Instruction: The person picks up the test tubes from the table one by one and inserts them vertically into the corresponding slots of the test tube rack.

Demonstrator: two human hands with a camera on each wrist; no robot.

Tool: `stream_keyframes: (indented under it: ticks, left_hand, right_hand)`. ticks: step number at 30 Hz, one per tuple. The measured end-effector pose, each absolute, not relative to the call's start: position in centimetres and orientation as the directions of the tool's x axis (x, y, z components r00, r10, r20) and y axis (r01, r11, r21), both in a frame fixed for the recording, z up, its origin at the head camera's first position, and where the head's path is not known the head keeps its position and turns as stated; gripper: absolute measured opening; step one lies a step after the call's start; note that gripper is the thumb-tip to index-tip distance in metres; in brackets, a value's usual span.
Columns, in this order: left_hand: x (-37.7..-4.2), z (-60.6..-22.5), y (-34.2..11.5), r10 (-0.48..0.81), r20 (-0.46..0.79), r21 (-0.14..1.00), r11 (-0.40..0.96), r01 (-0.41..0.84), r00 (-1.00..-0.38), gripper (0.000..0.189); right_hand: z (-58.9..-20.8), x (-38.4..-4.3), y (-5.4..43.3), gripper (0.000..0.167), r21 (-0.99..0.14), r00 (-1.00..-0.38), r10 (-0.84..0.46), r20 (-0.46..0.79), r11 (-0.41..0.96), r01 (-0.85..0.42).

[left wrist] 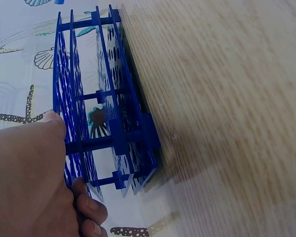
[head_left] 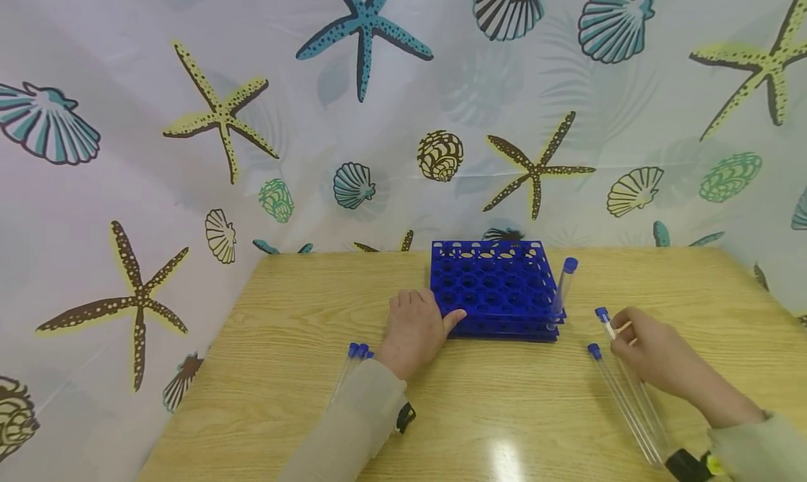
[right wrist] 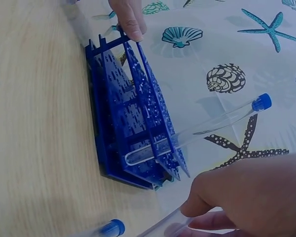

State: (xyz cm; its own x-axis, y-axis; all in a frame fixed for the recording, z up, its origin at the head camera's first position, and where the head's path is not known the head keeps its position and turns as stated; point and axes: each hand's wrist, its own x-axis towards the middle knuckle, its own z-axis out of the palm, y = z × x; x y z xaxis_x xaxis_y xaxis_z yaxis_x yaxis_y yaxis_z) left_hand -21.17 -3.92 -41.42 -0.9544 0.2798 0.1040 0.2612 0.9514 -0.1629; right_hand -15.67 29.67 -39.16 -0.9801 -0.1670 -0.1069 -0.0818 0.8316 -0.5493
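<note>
A blue test tube rack (head_left: 492, 282) (left wrist: 121, 136) stands on the table, its left front corner gripped by my left hand (head_left: 412, 331) (left wrist: 32, 182). The thumb lies along the top edge. One blue-capped test tube (head_left: 563, 289) (right wrist: 217, 123) sits in the rack's right front corner, tilted slightly. To the right of the rack, my right hand (head_left: 662, 352) (right wrist: 251, 192) pinches another test tube (head_left: 647, 408) (right wrist: 170, 224) just below its blue cap. The hand hides part of that tube. A further test tube (head_left: 621, 401) lies on the wood beside it.
Three blue-capped test tubes (head_left: 345, 371) lie at the left, partly hidden by the left sleeve (head_left: 353, 426). A curtain (head_left: 391, 118) printed with starfish and shells hangs behind the wooden table (head_left: 504, 405).
</note>
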Motion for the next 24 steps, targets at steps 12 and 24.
stream_keyframes:
  ticks: [12,24]
  left_hand:
    - [-21.2,-41.6,-4.0,0.282,0.117,-0.172,0.950,0.260,-0.952,0.069]
    - [-21.1,-41.5,-4.0,0.292,0.138,-0.202,0.944,0.262,-0.946,0.069]
  right_hand:
    - [-37.5,-16.4,28.7,0.036,-0.551,-0.989,-0.134,0.066,0.821,-0.148]
    - [-36.8,-16.9,27.9,0.034,-0.529,-0.964,-0.089,0.251,0.822,-0.213]
